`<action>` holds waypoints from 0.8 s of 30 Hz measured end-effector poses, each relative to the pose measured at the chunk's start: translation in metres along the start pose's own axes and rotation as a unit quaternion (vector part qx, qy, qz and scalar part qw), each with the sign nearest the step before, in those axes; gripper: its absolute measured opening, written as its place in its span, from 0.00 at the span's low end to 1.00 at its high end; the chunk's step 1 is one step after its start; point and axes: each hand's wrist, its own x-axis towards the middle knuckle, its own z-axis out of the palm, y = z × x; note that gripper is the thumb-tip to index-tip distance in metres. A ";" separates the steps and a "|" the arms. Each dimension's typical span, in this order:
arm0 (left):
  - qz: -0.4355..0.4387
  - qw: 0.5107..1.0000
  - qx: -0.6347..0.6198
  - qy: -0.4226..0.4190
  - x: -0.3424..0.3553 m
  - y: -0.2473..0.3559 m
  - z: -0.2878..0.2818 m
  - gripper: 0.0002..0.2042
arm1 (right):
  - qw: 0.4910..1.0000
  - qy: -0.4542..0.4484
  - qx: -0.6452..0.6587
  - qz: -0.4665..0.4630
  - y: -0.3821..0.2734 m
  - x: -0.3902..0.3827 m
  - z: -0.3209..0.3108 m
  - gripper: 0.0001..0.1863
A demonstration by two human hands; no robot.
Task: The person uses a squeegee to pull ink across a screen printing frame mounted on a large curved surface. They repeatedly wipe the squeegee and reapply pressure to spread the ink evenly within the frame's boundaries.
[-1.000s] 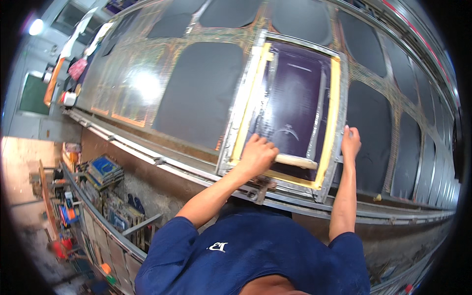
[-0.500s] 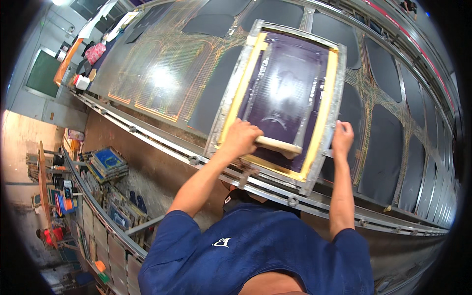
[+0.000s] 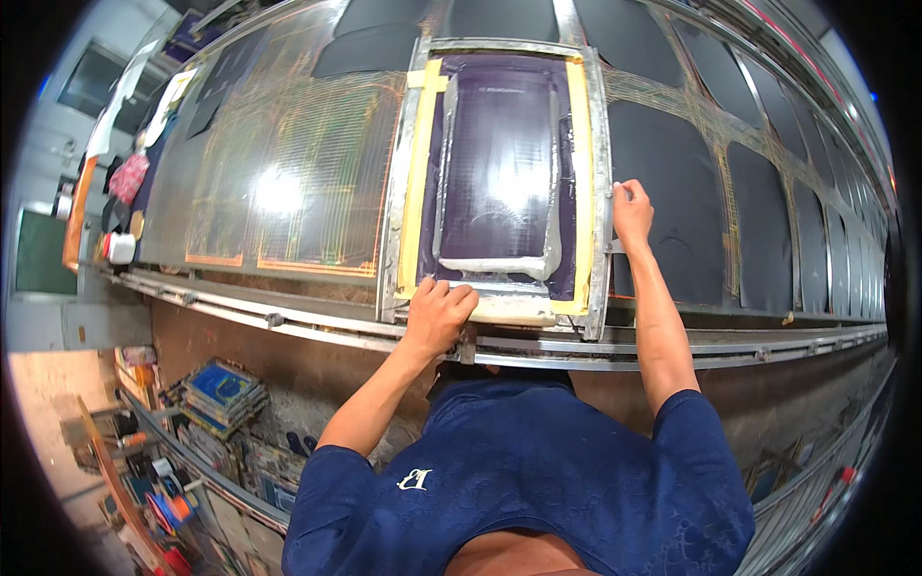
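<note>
A screen-printing frame (image 3: 597,144) with a dark purple mesh (image 3: 498,163) and yellow tape along its inner edges lies on the long table. At its near end is a squeegee (image 3: 514,311) with a pale wooden handle. My left hand (image 3: 440,315) is closed around the left end of that handle. A whitish band of ink (image 3: 495,265) crosses the mesh just beyond the squeegee. My right hand (image 3: 633,213) is at the frame's right side, its fingers curled by the metal edge. Whatever those fingers hold is hidden.
Dark fabric panels (image 3: 663,182) lie on the table to the frame's right and beyond it. A shiny, line-marked table surface (image 3: 327,173) extends left. A metal rail (image 3: 317,333) runs along the near edge. Stacked screens (image 3: 223,392) stand low at the left.
My left hand and the squeegee have come closer to the frame's near end, and the whitish band now shows behind them. The view has turned, so the frame looks straighter.
</note>
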 end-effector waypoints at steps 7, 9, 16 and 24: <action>0.004 0.999 0.004 0.037 0.082 -0.062 0.022 0.09 | 0.991 -0.102 -0.073 0.052 -0.003 0.002 -0.001 0.15; 0.011 1.000 0.014 0.022 0.126 -0.104 0.038 0.20 | 0.978 -0.145 -0.148 0.034 -0.018 0.019 -0.008 0.15; 0.013 0.999 0.002 0.048 0.317 -0.238 0.088 0.15 | 0.948 -0.222 0.037 -0.223 -0.107 0.159 0.046 0.25; -0.110 0.977 -0.050 -0.177 0.429 -0.283 0.060 0.25 | 0.857 -0.377 -0.186 -0.296 -0.159 0.275 0.167 0.23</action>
